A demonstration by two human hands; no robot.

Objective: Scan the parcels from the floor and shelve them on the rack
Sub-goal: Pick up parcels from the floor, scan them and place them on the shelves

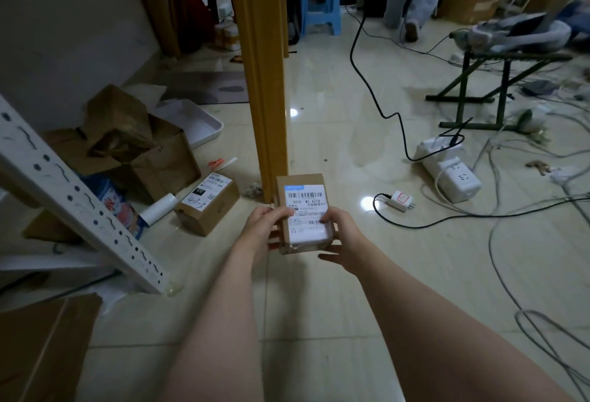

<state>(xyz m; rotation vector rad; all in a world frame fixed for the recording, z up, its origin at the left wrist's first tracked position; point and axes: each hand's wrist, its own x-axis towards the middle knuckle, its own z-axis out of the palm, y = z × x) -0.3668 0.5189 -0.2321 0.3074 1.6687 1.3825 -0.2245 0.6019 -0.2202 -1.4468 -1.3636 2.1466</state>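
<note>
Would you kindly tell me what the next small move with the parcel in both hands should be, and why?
Probably scan the parcel before turning to the rack. The left hand and right hand grip it with its barcode label facing up, and it shows no handwritten code like the one on the floor parcel. No scanner is in view.

Both arms were stretched out over the tiled floor, holding a small cardboard parcel label-up. The left grip held its left edge, thumb on the white label, and the right grip had the right edge the same way. A yellow post stood just beyond it. A second parcel with handwriting on top sat on the floor to the left, near the white rack upright. Cables and a white power strip lay off to the right.
</note>
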